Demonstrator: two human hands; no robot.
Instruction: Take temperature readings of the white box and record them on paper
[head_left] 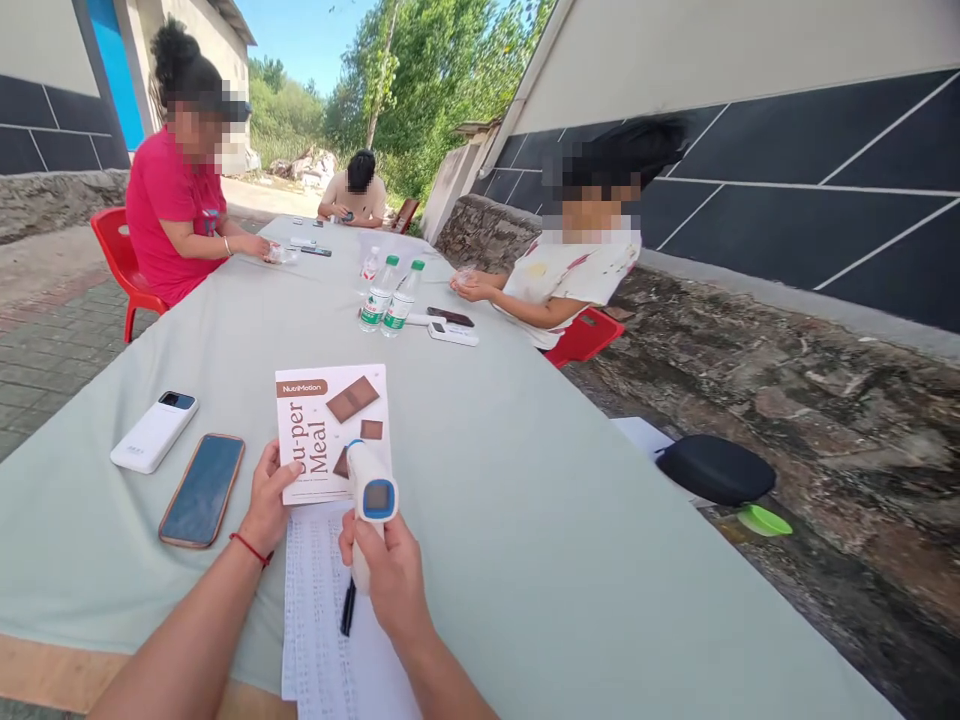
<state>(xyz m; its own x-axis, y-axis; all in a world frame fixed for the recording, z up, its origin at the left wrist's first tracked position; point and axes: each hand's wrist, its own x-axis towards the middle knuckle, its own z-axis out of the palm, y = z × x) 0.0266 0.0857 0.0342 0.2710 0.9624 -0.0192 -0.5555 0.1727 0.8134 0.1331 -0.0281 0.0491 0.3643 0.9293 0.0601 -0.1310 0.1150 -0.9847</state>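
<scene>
My left hand (268, 498) grips the lower left edge of a white box (300, 480) printed with "NutriMotion" and brown chocolate bars, its thumb on the front. In my right hand (394, 575) is a white infrared thermometer (365, 464) with a blue-rimmed screen facing me. The thermometer's front end overlaps the box's lower right part in view; whether they touch I cannot tell. Below both hands lie handwritten paper sheets (311, 610) with a black pen (348, 607) on top.
Left of my hands lie a phone (202, 490) and a white power bank (155, 432). Two green-capped water bottles (375, 297) stand mid-table near another phone (450, 316). Three other people sit around the cloth-covered table (540, 560). A black case (716, 468) is off the right edge.
</scene>
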